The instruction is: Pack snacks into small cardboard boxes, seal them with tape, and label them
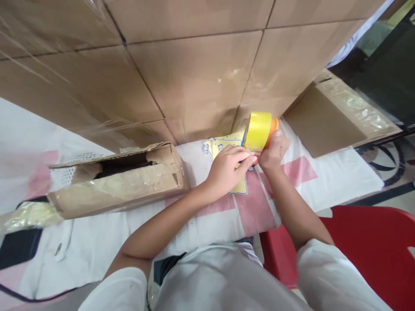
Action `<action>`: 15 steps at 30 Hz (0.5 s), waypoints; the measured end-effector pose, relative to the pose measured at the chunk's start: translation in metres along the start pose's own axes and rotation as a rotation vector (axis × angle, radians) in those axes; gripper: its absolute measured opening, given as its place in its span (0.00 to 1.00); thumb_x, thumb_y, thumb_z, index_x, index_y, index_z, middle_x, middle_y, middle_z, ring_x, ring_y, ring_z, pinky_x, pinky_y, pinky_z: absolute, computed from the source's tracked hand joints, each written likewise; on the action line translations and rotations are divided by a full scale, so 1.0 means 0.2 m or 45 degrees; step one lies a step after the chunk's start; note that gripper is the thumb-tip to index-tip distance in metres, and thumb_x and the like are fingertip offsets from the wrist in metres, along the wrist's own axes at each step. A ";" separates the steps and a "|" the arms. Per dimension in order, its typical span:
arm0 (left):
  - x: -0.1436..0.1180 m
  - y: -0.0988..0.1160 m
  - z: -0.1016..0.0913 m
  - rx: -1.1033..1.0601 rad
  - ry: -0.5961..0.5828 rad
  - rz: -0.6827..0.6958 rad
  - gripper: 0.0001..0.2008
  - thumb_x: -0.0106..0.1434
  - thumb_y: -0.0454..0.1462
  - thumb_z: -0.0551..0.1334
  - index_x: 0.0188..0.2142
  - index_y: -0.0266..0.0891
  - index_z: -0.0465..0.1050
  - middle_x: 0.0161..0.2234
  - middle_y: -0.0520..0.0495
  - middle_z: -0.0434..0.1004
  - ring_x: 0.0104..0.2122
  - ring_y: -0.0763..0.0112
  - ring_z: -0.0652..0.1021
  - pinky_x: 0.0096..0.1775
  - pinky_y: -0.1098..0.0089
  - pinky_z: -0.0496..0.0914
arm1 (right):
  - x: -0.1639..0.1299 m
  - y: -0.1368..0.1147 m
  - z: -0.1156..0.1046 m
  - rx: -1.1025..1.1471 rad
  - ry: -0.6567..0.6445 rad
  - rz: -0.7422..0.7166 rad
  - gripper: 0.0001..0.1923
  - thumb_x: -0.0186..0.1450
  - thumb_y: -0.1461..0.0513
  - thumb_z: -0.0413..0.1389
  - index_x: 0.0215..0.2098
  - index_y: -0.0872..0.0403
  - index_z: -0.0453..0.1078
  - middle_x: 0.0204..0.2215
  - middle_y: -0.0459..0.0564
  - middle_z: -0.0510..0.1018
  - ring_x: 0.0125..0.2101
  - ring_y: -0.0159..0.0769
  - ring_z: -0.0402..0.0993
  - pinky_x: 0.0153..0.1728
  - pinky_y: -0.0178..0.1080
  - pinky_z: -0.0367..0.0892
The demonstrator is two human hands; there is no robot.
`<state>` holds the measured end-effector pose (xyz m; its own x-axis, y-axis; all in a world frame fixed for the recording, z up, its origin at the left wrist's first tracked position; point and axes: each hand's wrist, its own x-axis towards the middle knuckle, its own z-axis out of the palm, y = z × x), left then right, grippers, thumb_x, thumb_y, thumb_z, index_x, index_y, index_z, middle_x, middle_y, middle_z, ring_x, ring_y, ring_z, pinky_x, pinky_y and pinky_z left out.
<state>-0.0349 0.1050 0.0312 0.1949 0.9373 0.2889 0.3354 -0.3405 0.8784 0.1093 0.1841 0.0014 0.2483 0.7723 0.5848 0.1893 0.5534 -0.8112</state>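
My right hand (275, 150) grips an orange tape dispenser (274, 126) loaded with a roll of yellow tape (258, 131). Against the front of the dispenser my left hand (228, 167) is closed, thumb and fingers meeting at the tape's loose end; the exact pinch is partly hidden. Beneath both hands lies a yellow sheet or card with a blue cut-out edge (239, 188), partly covered by my left hand. It rests on the cloth-covered table (210, 233), which has pink and white patches.
Tall stacked cardboard boxes (194, 77), wrapped in clear film, rise right behind my hands. An open, taped carton (119, 190) lies to the left, another carton (327, 116) to the right. A black phone-like object (19, 246) is at far left; a red chair (363, 242) stands at lower right.
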 end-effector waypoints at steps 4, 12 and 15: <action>-0.02 -0.03 0.01 -0.556 -0.250 -0.277 0.12 0.72 0.43 0.60 0.38 0.37 0.76 0.31 0.48 0.81 0.30 0.69 0.82 0.39 0.67 0.76 | 0.00 0.00 0.00 0.027 0.030 0.036 0.36 0.70 0.36 0.50 0.17 0.52 0.50 0.15 0.43 0.53 0.16 0.28 0.50 0.18 0.37 0.49; -0.06 -0.10 0.13 -0.831 -0.274 -0.414 0.10 0.69 0.40 0.63 0.36 0.35 0.75 0.31 0.49 0.77 0.28 0.70 0.83 0.33 0.73 0.75 | 0.05 -0.04 0.03 0.125 0.169 0.210 0.30 0.69 0.37 0.52 0.23 0.49 0.55 0.20 0.44 0.58 0.23 0.34 0.63 0.22 0.38 0.62; -0.07 -0.09 0.14 -0.806 -0.251 -0.451 0.08 0.69 0.39 0.62 0.37 0.35 0.75 0.31 0.49 0.78 0.28 0.70 0.82 0.33 0.71 0.76 | 0.06 -0.05 0.02 0.107 0.118 0.282 0.29 0.69 0.38 0.52 0.23 0.50 0.58 0.22 0.44 0.62 0.25 0.34 0.66 0.24 0.38 0.65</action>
<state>-0.0179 0.0956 0.0002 0.3552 0.9319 -0.0730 -0.1738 0.1426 0.9744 0.1061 0.1901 0.0169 0.3614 0.8478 0.3881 0.0419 0.4010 -0.9151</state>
